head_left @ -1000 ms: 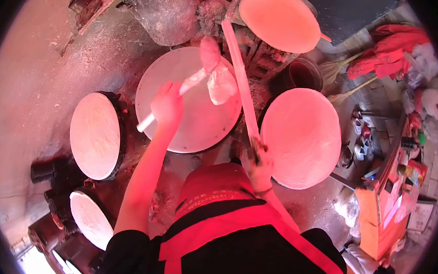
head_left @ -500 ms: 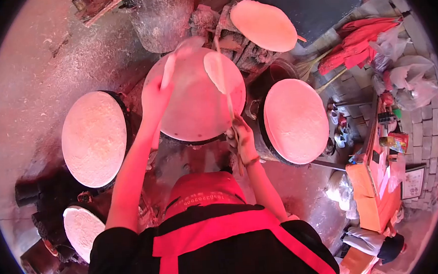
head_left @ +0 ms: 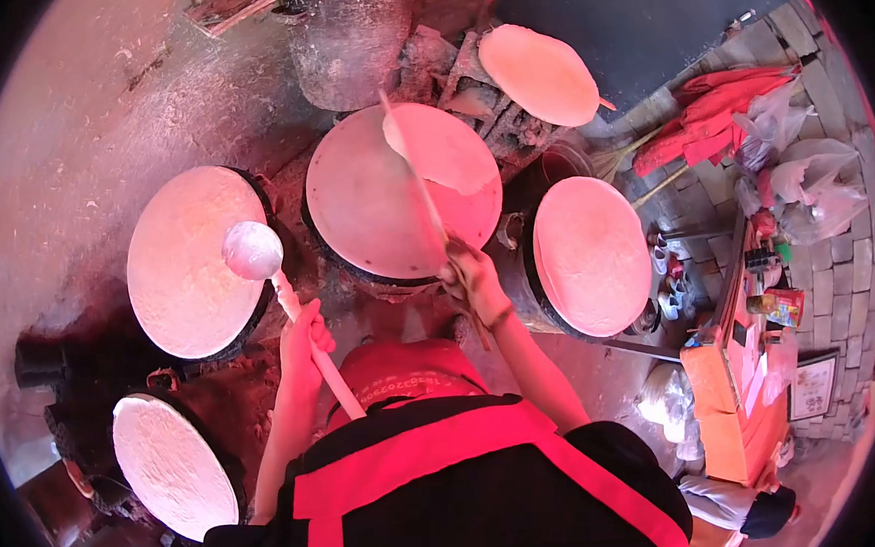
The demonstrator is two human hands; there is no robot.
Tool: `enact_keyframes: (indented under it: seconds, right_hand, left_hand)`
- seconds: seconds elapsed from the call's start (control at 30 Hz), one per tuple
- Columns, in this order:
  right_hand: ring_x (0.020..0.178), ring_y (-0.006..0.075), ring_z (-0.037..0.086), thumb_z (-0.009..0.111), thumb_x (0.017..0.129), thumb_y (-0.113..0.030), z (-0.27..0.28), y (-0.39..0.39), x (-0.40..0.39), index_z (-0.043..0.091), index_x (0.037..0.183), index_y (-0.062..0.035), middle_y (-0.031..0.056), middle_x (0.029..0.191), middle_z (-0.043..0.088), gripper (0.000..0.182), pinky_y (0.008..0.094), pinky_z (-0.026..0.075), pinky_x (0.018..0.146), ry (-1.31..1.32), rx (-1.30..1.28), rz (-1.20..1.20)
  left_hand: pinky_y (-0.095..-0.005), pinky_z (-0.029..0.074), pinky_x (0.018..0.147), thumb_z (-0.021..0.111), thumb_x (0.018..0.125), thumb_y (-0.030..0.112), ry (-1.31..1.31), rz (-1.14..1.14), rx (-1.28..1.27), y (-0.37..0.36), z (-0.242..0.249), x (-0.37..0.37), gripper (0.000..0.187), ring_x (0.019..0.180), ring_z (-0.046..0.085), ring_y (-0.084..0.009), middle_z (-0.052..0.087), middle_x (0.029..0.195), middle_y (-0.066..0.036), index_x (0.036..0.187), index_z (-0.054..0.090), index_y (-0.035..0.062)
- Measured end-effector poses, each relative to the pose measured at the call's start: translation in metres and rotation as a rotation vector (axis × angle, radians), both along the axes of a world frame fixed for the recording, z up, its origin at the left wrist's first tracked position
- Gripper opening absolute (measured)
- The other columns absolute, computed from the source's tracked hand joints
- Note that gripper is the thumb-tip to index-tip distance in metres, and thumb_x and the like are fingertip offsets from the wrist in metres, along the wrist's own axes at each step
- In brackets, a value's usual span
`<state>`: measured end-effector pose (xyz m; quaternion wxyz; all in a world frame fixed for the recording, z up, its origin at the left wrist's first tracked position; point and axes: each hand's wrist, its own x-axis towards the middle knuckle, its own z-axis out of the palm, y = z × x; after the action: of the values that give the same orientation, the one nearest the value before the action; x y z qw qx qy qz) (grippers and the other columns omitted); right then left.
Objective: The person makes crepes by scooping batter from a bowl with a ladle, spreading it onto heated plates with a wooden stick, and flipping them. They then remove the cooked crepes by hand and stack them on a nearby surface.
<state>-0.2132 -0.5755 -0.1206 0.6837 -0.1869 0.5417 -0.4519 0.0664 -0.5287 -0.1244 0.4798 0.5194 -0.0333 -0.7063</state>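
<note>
Scuffed floor (head_left: 79,145) (pink-tinged), grey brick paving (head_left: 832,299)

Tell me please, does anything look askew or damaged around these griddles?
Two things stand out. The thin sheet on the middle griddle covers only its right part, with an uneven lower edge. At far right, a red cloth lies crumpled beside plastic bags, looking out of place. No clear spill shows.

Open over the left part of the middle plate (head_left: 353,208). Blocked farther right by the long stick (head_left: 425,196). Blocked over the right edge of the left plate (head_left: 178,289) by the big spoon (head_left: 253,250).
</note>
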Motion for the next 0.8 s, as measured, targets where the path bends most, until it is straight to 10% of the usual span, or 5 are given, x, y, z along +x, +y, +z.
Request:
enact_keyframes:
  seconds: [0.17, 0.5, 0.67, 0.8]
  right_hand:
    - [0.039, 0.0047, 0.033, 0.060, 0.093, -0.027, -0.047, 0.014, -0.010, 0.050, 0.136, -0.0214, -0.0066, 0.056, 0.040, 0.044, 0.0217, 0.023, 0.036, 0.181, -0.033, -0.375]
    - [0.039, 0.0069, 0.031, 0.055, 0.094, -0.038, 0.005, -0.036, -0.025, 0.051, 0.132, -0.0197, -0.0046, 0.060, 0.042, 0.042, 0.0225, 0.022, 0.039, 0.060, -0.015, 0.317]
    - [0.040, 0.0081, 0.036, 0.057, 0.093, -0.034, -0.027, -0.048, -0.095, 0.050, 0.136, -0.0178, -0.0029, 0.059, 0.045, 0.046, 0.0237, 0.025, 0.036, 0.328, 0.070, 0.043]
    - [0.037, 0.0089, 0.036, 0.058, 0.094, -0.032, -0.035, -0.083, -0.096, 0.048, 0.137, -0.0134, -0.0009, 0.058, 0.046, 0.048, 0.0247, 0.024, 0.034, 0.246, -0.041, 0.336]
  left_hand:
    - [-0.0238, 0.031, 0.044, 0.064, 0.089, 0.017, -0.117, 0.060, -0.048, 0.011, -0.002, 0.002, 0.019, 0.047, 0.036, -0.0076, 0.039, 0.060, 0.004, 0.082, 0.048, 0.0101]
    - [-0.0243, 0.035, 0.050, 0.064, 0.089, 0.020, -0.208, 0.149, 0.036, 0.030, -0.007, -0.043, 0.017, 0.052, 0.041, -0.0080, 0.046, 0.065, 0.004, 0.082, 0.053, 0.0093]
    - [-0.0233, 0.038, 0.061, 0.066, 0.086, 0.020, -0.339, 0.231, 0.060, 0.039, -0.001, -0.057, 0.016, 0.063, 0.047, -0.0083, 0.051, 0.069, 0.002, 0.079, 0.056, 0.0100]
    - [-0.0236, 0.044, 0.066, 0.065, 0.087, 0.019, -0.310, 0.336, 0.058, 0.050, -0.009, -0.078, 0.012, 0.072, 0.053, -0.0099, 0.057, 0.076, 0.001, 0.086, 0.060, 0.0079]
